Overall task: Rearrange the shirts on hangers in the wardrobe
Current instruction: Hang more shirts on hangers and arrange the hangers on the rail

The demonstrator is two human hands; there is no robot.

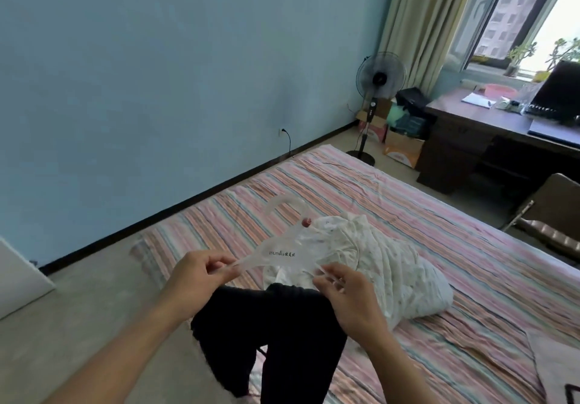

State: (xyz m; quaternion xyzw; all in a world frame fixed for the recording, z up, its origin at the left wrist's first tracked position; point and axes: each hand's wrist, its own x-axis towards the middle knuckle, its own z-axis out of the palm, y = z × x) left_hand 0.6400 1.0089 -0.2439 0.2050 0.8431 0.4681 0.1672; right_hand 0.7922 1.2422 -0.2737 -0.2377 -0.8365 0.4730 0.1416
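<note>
I hold a clear plastic hanger (pixel 279 246) flat above the bed, its hook pointing away toward the blue wall. My left hand (pixel 201 275) pinches the hanger's left arm end. My right hand (pixel 342 290) pinches its right arm end. A black garment (pixel 270 334) hangs down below the hanger between my forearms. A crumpled white shirt with a small print (pixel 392 265) lies on the striped bedsheet (pixel 439 215) just beyond my right hand. No wardrobe is in view.
A standing fan (pixel 378 89) and cardboard boxes (pixel 403 146) stand in the far corner. A dark desk (pixel 489 133) with a laptop sits under the window at right. A chair (pixel 552 215) stands beside the bed. A white panel (pixel 18 275) is at left.
</note>
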